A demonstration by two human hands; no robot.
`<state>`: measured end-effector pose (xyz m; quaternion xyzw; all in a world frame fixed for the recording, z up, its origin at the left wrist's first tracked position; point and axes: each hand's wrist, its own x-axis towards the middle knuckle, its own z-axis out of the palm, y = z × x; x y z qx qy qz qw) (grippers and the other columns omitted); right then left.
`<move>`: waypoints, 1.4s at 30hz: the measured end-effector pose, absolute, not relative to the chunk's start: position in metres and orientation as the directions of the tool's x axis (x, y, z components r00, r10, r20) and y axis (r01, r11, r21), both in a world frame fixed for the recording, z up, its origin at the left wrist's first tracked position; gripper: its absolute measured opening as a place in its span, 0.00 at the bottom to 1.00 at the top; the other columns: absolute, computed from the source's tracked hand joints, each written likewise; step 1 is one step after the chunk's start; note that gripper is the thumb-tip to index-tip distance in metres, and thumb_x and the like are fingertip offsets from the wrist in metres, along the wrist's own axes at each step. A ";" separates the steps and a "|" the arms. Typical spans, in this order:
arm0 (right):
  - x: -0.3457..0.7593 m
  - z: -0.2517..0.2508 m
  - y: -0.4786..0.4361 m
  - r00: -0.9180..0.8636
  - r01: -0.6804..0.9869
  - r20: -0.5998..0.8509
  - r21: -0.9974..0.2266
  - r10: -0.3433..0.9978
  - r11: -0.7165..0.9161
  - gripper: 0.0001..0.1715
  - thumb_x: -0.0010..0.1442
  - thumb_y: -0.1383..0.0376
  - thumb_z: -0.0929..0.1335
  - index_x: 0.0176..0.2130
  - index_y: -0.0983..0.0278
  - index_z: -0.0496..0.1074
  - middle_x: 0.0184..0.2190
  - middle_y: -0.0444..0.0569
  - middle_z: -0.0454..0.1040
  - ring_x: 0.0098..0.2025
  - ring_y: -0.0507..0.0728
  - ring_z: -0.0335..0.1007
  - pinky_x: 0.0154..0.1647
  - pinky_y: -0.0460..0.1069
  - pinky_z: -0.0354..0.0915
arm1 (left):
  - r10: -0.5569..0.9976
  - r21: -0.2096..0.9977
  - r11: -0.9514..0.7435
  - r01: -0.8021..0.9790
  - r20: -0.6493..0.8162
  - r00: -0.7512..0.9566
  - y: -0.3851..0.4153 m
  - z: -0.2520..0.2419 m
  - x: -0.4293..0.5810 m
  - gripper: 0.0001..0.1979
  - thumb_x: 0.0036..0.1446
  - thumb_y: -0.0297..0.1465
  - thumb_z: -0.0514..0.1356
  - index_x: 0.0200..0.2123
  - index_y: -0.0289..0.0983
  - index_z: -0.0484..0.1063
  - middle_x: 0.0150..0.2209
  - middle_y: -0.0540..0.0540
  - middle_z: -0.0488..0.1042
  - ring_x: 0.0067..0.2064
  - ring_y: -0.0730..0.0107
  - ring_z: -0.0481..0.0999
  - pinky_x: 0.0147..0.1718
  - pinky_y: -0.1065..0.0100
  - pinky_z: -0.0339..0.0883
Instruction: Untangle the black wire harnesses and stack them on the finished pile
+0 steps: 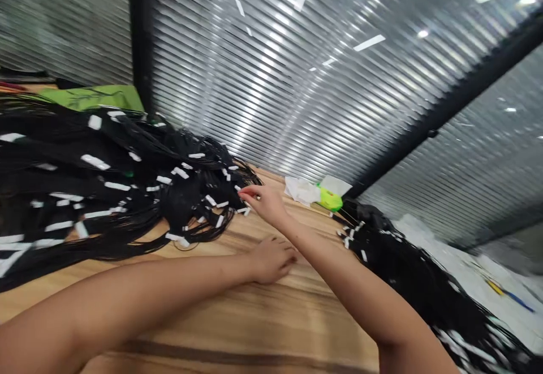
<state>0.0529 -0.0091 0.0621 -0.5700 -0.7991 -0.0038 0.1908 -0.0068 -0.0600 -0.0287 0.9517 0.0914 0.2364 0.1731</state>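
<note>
Large heap of long black hair-like strands w/ small white rectangular tags was spread over L part of table, loose ends reaching toward centre. Light striped-grain wooden tabletop was seen beneath it, and grey slatted glass partition w/ black upright frame post stood behind. Second black tagged bundle lay at R table edge, hanging toward white sheeting.

Bright green flat mat was seen past heap. R hand was held narrow, fingertips at heap's loose ends beside a tag; whether a strand was pinched could not be told. L hand was left loosely open on wood, nothing held.

Strands could be tangled if tugged from heap; tags could be knocked off. R forearm lay near second bundle, so that bundle could be dragged off edge if brushed. Crumpled white tissue and lime-green plastic object were close by, in reach of R hand. Yellow-and-blue pen lay off table, on sheeting.
</note>
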 end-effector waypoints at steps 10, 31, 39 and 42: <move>0.278 0.065 -0.178 0.377 0.909 0.141 0.131 0.915 -0.395 0.21 0.64 0.59 0.60 0.32 0.66 0.77 0.39 0.60 0.80 0.46 0.62 0.75 0.46 0.50 0.60 | 0.231 0.402 -0.911 0.096 0.303 0.924 -0.054 -0.023 -0.006 0.12 0.62 0.33 0.52 0.47 0.41 0.69 0.52 0.46 0.71 0.55 0.61 0.67 0.56 0.57 0.56; 0.330 0.081 -0.304 0.884 0.459 0.038 0.127 0.467 -0.879 0.27 0.54 0.49 0.65 0.42 0.69 0.72 0.41 0.66 0.77 0.46 0.72 0.75 0.41 0.60 0.65 | 0.229 0.406 -0.907 0.110 0.257 0.939 -0.049 -0.018 -0.005 0.13 0.62 0.35 0.51 0.49 0.43 0.68 0.55 0.47 0.69 0.57 0.62 0.66 0.56 0.59 0.56; 0.354 0.093 -0.298 0.886 0.451 -0.108 -0.029 0.451 -0.892 0.13 0.53 0.59 0.68 0.32 0.68 0.75 0.32 0.60 0.78 0.37 0.66 0.77 0.37 0.55 0.67 | 0.226 0.398 -0.912 0.104 0.276 0.934 -0.049 -0.018 -0.005 0.13 0.62 0.35 0.51 0.48 0.42 0.69 0.54 0.47 0.70 0.57 0.61 0.66 0.56 0.58 0.56; 0.358 0.094 -0.296 0.886 0.403 -0.186 -0.142 0.425 -0.904 0.15 0.59 0.59 0.67 0.38 0.69 0.74 0.38 0.57 0.77 0.40 0.61 0.75 0.40 0.55 0.69 | 0.224 0.395 -0.913 0.101 0.280 0.933 -0.049 -0.019 -0.005 0.13 0.63 0.35 0.51 0.48 0.42 0.69 0.55 0.47 0.70 0.57 0.62 0.66 0.56 0.58 0.55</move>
